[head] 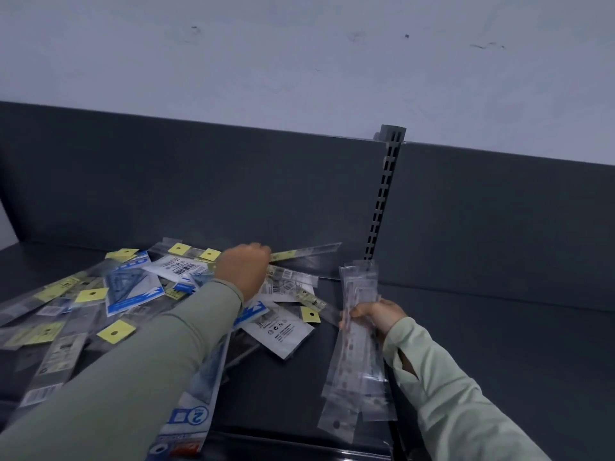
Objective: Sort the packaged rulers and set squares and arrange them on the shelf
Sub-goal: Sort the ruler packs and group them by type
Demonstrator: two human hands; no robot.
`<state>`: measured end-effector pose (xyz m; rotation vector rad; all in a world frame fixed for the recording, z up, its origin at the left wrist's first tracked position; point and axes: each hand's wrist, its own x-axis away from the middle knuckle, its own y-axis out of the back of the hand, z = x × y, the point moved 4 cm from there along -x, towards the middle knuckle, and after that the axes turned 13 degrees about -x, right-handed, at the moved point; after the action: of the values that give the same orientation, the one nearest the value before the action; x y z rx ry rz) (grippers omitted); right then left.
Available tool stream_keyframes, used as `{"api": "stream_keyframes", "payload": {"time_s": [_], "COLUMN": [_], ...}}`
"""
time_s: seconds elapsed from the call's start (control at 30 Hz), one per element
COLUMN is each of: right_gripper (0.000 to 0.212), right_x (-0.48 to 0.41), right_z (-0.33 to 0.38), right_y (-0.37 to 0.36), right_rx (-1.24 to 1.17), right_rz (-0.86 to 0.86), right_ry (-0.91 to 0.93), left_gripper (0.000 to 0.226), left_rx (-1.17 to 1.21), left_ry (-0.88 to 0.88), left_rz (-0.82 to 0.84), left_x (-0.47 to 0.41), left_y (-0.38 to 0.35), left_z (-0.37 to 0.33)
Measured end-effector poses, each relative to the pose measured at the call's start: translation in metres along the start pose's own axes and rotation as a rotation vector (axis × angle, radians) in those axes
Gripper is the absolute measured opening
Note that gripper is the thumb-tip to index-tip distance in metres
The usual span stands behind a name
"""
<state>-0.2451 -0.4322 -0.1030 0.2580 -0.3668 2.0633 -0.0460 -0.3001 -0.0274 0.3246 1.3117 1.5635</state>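
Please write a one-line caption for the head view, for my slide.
The left hand reaches into the pile on the shelf; right hand holds a bundle of clear packs.

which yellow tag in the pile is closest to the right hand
The rightmost yellow tag, lying just left of the right hand, which grips a bundle of rulers. All the other yellow tags sit farther left.

Left hand point(244, 271) extended, knuckles up, right hand point(376, 316) gripping ruler packs point(357, 356)
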Motion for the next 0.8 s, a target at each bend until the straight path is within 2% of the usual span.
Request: {"api": "stream_keyframes", "payload": {"time_s": [0.07, 0.13, 0.2, 0.27, 0.37, 0.47, 0.53, 0.6, 0.7, 0.8], "right_gripper": [0.060, 0.051, 0.036, 0.032, 0.028, 0.020, 0.025, 0.031, 0.023, 0.026], "right_x": [0.003, 0.010, 0.015, 0.016, 0.018, 0.022, 0.018, 0.016, 0.021, 0.021], "right_z": [0.002, 0.006, 0.008, 0.009, 0.009, 0.008, 0.007, 0.006, 0.010, 0.013], "right_y": [-0.004, -0.009, -0.012, -0.012, -0.007, 0.001, 0.007, 0.012, 0.015, 0.016], "right_rx": [0.004, -0.026, -0.058, -0.078, -0.068, -0.105, -0.093, -0.081, -0.090, -0.106], "right_rz": [-0.005, 0.012, 0.013, 0.006, 0.009, 0.007, -0.016, -0.036, -0.038, -0.041], "right_ry": [-0.002, -0.005, -0.023, -0.022, -0.016, -0.016, 0.000, 0.001, 0.003, 0.007], "left_gripper": [0.025, 0.030, 0.040, 0.049, 0.051, 0.045, 0.042, 0.039, 0.037, 0.041], "left_rx": [0.004, 0.053, 0.183, 0.325, 0.380, 0.276, 0.046, -0.111, -0.157, -0.090], "left_ry": [-0.031, -0.088, -0.136, -0.188, -0.296, -0.383, -0.477, -0.516, -0.520, -0.525], "left_rz": [-0.003, 0.054, 0.168, 0.326, 0.476, 0.418, 0.314, 0.296, 0.294, 0.320], "left_x": [0.002, 0.005, 0.006, 0.004, 0.001, -0.006, -0.010, -0.012, -0.010, -0.009], "left_y": [0.001, -0.003, -0.009, -0.019, -0.035, -0.036, -0.027, -0.022, -0.021, -0.021], "left_z": [0.004, -0.003, -0.016, -0.032, -0.056, -0.067, -0.070, -0.073, -0.076, -0.075]}}
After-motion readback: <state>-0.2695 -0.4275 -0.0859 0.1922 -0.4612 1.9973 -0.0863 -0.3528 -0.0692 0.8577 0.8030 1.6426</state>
